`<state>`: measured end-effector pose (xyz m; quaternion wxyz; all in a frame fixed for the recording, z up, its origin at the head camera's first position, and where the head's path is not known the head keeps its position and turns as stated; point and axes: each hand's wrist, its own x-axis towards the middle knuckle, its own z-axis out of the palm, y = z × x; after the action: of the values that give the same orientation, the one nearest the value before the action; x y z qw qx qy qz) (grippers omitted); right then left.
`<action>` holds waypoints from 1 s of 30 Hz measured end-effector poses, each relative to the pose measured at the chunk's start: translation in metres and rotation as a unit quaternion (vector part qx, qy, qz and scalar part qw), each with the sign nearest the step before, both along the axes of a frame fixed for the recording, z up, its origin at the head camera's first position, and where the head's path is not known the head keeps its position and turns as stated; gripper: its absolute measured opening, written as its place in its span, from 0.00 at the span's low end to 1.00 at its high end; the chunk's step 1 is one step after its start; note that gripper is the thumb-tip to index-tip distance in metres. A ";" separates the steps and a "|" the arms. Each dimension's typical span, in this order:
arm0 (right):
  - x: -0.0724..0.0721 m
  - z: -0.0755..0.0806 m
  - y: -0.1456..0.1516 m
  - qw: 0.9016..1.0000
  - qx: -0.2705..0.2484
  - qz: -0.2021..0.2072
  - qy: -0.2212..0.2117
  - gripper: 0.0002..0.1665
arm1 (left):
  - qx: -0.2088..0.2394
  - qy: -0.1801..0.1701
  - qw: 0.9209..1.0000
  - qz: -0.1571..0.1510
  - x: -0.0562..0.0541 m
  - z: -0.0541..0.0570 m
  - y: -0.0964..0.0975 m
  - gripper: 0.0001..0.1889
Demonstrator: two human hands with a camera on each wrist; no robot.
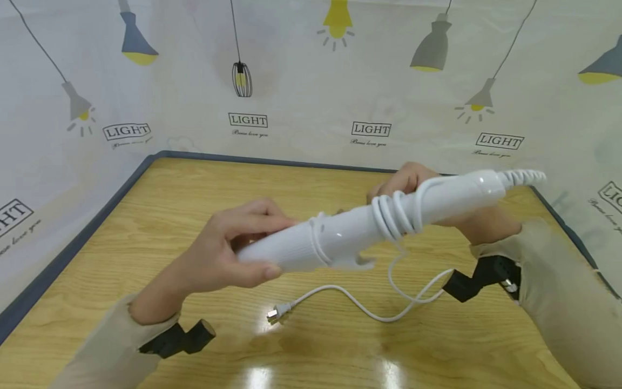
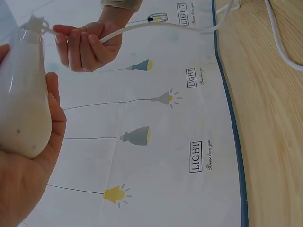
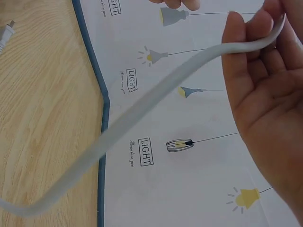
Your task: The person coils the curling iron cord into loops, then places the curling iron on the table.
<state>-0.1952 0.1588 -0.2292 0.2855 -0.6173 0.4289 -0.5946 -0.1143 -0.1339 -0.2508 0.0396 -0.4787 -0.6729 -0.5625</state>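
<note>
A long white hair styling iron (image 1: 350, 229) is held up slantwise over the table. My left hand (image 1: 211, 256) grips its lower left end, thumb in front and fingers behind. Several turns of white power cord (image 1: 389, 216) wrap the iron's body, and a ribbed cord sleeve (image 1: 525, 176) sticks out at its right end. Behind the iron, partly hidden by it, is my right hand (image 1: 408, 178). Its curled fingers hold a loose length of the cord (image 3: 156, 97), seen in the right wrist view. The left wrist view shows the iron's rounded end (image 2: 26, 123) resting in my left palm.
Below the iron, loose cord (image 1: 359, 305) loops over the wooden table (image 1: 146, 216), ending in a two-pin plug (image 1: 279, 312). A dark blue edge (image 1: 272, 160) borders the table. White cloth (image 1: 301, 92) printed with lamps stands behind and at both sides.
</note>
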 end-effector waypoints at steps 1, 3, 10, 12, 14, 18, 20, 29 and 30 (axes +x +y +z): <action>0.000 0.003 -0.002 0.999 0.029 0.016 0.003 0.06 | -0.004 0.008 1.000 -0.009 0.000 0.000 -0.002 0.23; 0.003 0.012 -0.003 0.995 0.093 0.025 0.004 0.08 | -0.013 0.021 0.999 -0.030 -0.001 -0.001 -0.004 0.24; 0.009 0.038 -0.011 0.971 0.207 0.043 0.111 0.13 | -0.053 0.053 0.994 -0.073 0.001 0.002 -0.012 0.24; 0.010 0.040 -0.013 0.964 0.235 0.039 0.122 0.13 | -0.069 0.058 0.993 -0.075 0.002 0.004 -0.014 0.24; 0.011 0.040 -0.016 0.956 0.260 0.031 0.135 0.11 | -0.086 0.063 0.991 -0.077 0.003 0.005 -0.015 0.24; 0.015 0.037 -0.021 0.939 0.303 0.014 0.165 0.05 | -0.128 0.066 0.987 -0.074 0.006 0.005 -0.015 0.23; 0.017 0.036 -0.024 0.929 0.327 0.004 0.175 0.05 | -0.145 0.067 0.985 -0.070 0.008 0.005 -0.015 0.22; 0.031 0.044 -0.035 0.830 0.472 -0.140 0.261 0.02 | -0.226 0.088 0.970 0.008 0.011 0.003 -0.013 0.20; 0.033 0.044 -0.036 0.816 0.478 -0.157 0.285 0.02 | -0.238 0.092 0.967 0.022 0.011 0.003 -0.013 0.19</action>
<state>-0.1626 0.1224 -0.1848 0.3124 -0.4695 0.8123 -0.1490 -0.1035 -0.1468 -0.2477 -0.0008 -0.5091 -0.7913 -0.3387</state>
